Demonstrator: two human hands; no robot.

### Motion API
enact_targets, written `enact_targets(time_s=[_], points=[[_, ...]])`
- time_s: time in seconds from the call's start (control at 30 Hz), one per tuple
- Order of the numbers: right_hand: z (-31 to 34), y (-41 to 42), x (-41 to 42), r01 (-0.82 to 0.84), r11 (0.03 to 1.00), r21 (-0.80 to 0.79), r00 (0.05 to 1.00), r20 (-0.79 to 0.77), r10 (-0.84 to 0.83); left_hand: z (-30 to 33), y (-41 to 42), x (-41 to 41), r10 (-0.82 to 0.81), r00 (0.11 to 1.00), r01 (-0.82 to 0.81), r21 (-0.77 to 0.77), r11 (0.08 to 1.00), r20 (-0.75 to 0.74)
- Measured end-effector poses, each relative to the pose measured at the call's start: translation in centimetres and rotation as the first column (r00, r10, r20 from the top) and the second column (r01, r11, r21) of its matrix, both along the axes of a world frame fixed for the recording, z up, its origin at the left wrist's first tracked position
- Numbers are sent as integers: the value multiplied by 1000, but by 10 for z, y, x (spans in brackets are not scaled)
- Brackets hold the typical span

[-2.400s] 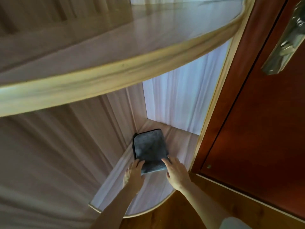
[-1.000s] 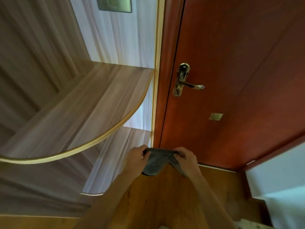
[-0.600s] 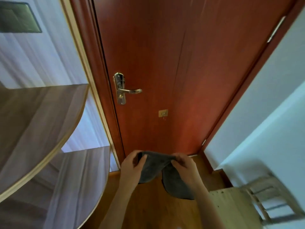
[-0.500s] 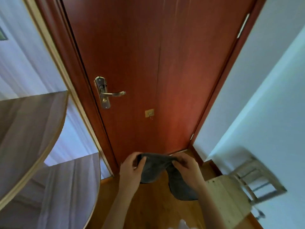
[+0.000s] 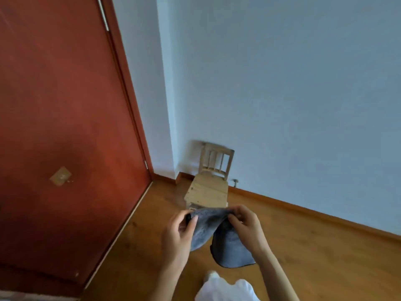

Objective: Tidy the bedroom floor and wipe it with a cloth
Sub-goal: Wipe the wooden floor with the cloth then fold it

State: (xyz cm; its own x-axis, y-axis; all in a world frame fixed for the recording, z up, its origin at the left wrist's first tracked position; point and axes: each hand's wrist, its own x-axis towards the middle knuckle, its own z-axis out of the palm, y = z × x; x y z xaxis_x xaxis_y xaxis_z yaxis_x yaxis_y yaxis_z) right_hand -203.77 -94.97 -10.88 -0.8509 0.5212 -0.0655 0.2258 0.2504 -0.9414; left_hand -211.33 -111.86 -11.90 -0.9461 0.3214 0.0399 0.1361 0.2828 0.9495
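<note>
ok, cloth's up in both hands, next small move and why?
Probably spread it open, then go down to the floor. Left hand and right hand pinch the grey cloth by its top edge; it hangs bunched, in the air, wiping nothing yet.

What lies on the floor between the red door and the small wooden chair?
Nothing: in the head view, only bare wooden floor shows between the red door and the wooden chair.
</note>
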Motion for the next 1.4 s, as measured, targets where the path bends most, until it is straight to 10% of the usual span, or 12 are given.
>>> enact_targets(time_s=[0.6, 1.0, 1.4], points=[[-10, 105, 218, 607, 786, 119, 771, 150, -619, 3, 182, 145, -575, 817, 571, 85, 817, 39], [-34, 189, 303, 618, 740, 267, 698, 246, -672, 5, 289, 256, -656, 752, 655, 36, 755, 71], [-24, 237, 351, 551, 834, 24, 817, 188, -546, -11, 386, 300, -669, 710, 678, 42, 734, 218]])
